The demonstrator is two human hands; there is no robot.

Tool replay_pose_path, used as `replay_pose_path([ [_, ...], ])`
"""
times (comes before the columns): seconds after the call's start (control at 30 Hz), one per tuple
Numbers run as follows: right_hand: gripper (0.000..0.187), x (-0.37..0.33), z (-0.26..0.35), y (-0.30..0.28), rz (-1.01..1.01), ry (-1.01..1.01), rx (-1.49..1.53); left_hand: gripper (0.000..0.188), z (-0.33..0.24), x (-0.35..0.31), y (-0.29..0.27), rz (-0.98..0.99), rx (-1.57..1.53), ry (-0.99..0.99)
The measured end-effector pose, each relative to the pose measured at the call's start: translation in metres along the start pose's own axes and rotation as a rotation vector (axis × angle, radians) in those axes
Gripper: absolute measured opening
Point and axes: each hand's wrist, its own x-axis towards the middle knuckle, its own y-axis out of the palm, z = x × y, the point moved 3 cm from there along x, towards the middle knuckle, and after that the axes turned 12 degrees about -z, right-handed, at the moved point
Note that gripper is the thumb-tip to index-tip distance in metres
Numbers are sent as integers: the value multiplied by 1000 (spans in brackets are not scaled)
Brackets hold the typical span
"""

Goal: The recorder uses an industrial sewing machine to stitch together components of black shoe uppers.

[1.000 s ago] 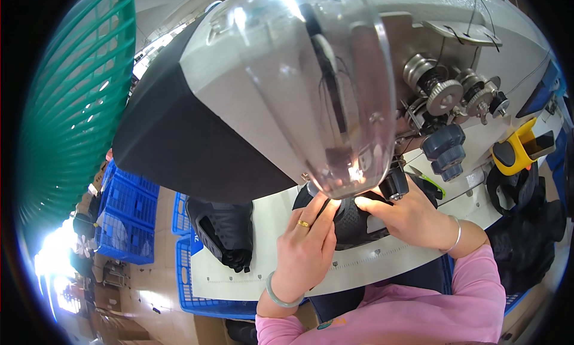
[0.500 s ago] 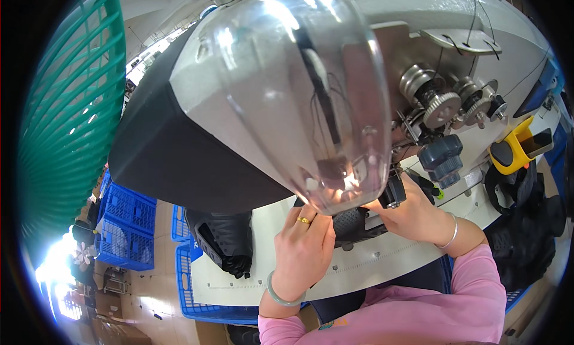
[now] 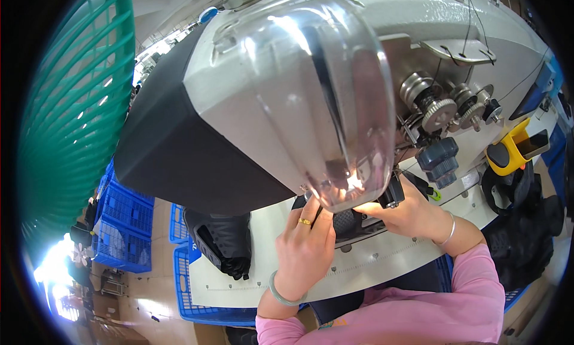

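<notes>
A black shoe upper [image 3: 354,225] lies on the white bed of a sewing machine [image 3: 227,124], partly hidden behind the clear plastic guard [image 3: 335,106]. From the left, my left hand [image 3: 306,246], with a gold ring and a pale bangle, presses the upper; its fingertips go out of sight under the machine head. Across from it, my right hand [image 3: 412,212], wearing a silver bangle, grips the upper's right side close to the needle area. The needle itself is hidden. Another black upper [image 3: 221,240] rests on the bed left of my left hand.
Black uppers [image 3: 523,237] are heaped at the right, near a yellow holder [image 3: 511,147]. A green fan guard [image 3: 78,118] stands far left. Blue crates [image 3: 124,225] are stacked on the floor, and a blue basket [image 3: 185,291] sits below the bed's edge. Thread tension dials [image 3: 433,106] jut from the machine.
The view has shifted slightly, so the machine head sits a little farther right in the picture. My right fingers reach slightly farther left over the upper; both hands stay at it.
</notes>
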Motion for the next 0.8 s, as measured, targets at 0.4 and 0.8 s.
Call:
replay_pose_path([
  [0.4,64,9,0,-4,61,-57,-44,21,13,4,-2,-123,-227,-169],
  [0.8,66,6,-7,3,-33,-22,-14,26,10,3,-2,-83,-127,-25],
])
